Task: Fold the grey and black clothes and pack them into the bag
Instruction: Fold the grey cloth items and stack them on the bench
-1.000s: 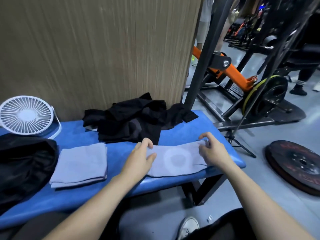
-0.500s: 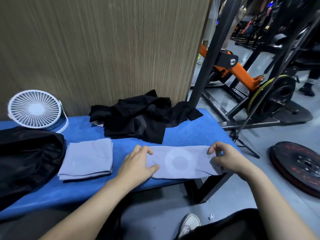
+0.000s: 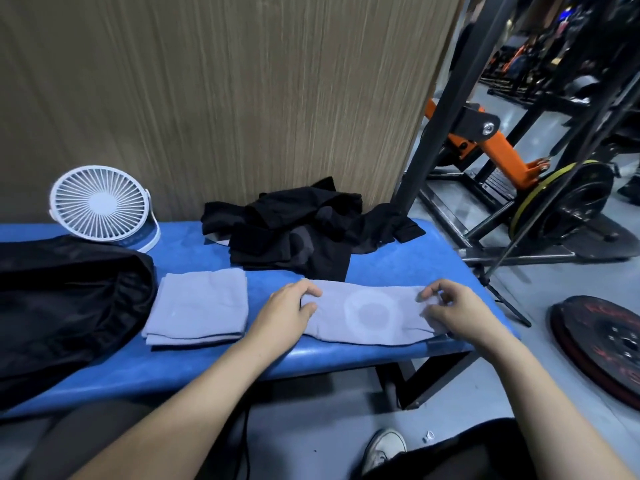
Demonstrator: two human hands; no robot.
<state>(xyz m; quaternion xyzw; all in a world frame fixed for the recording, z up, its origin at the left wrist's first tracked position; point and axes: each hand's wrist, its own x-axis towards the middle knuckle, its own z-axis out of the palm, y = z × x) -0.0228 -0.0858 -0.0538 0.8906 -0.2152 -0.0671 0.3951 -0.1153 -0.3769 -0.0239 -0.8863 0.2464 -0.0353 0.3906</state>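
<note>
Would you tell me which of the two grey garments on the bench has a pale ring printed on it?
The long grey garment under both hands; the folded grey one beside the black bag looks plain.

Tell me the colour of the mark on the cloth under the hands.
A pale whitish ring on the grey cloth, seen in the head view.

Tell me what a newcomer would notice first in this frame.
Probably both hands, left hand and right hand, gripping the ends of a grey garment with a pale ring print, at the blue bench's front edge. Behind it lies a crumpled black clothes pile; far left stands a white fan.
</note>
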